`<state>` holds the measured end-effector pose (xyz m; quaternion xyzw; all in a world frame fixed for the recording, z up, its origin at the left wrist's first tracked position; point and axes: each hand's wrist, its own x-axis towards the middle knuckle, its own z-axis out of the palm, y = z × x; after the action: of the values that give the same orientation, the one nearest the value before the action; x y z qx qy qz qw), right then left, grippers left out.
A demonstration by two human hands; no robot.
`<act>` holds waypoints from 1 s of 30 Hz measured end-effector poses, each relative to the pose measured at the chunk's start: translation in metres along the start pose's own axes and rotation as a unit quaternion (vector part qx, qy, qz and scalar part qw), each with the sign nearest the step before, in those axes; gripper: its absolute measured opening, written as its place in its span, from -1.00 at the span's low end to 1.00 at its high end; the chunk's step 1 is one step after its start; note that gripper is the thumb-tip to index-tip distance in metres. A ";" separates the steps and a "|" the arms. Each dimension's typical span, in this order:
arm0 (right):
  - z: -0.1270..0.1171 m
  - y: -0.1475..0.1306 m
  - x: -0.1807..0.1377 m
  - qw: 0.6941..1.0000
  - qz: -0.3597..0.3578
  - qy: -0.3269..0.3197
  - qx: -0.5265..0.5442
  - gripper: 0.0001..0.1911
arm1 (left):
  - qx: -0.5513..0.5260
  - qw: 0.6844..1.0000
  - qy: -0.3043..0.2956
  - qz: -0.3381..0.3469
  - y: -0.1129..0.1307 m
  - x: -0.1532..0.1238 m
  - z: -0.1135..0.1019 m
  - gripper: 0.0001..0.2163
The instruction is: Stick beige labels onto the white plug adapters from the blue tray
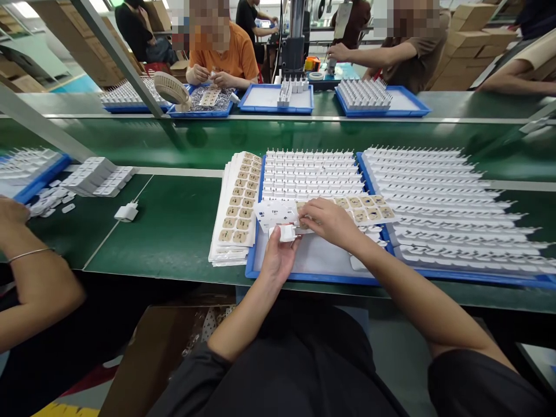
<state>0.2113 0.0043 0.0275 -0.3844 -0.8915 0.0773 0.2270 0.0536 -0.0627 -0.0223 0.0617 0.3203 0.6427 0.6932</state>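
Note:
A white plug charger sits in my left hand, its thumb and fingers closed around the body. Just above it, my right hand is pinched at a sheet of beige stickers; whether one sticker is lifted off is hidden by the fingers. The left part of that sheet is white backing bare of stickers. Under both hands lies a blue-rimmed tray with rows of white chargers, prongs up. To its left is a stack of sticker sheets.
Another tray of charger rows adjoins on the right. One lone charger lies on the green bench at left, near stacked white parts and a neighbour's arm. Across the belt, people sit behind more trays.

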 end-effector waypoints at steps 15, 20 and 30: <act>-0.036 -0.005 -0.043 0.927 0.188 0.138 0.294 -0.81 | 0.466 0.876 -0.125 -0.003 0.048 -0.014 -0.025 -0.62; -0.012 -0.040 -0.056 0.888 0.179 0.120 0.407 -0.81 | 0.628 0.763 -0.125 0.088 0.065 -0.038 -0.027 -0.63; 0.025 -0.078 -0.056 0.826 0.184 0.123 0.519 -0.78 | 0.634 0.721 -0.155 0.232 0.049 -0.039 -0.022 -0.75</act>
<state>0.1829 -0.0889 0.0101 -0.3733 -0.5971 0.5211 0.4823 0.0010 -0.0979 -0.0011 0.6582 0.5169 0.4115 0.3608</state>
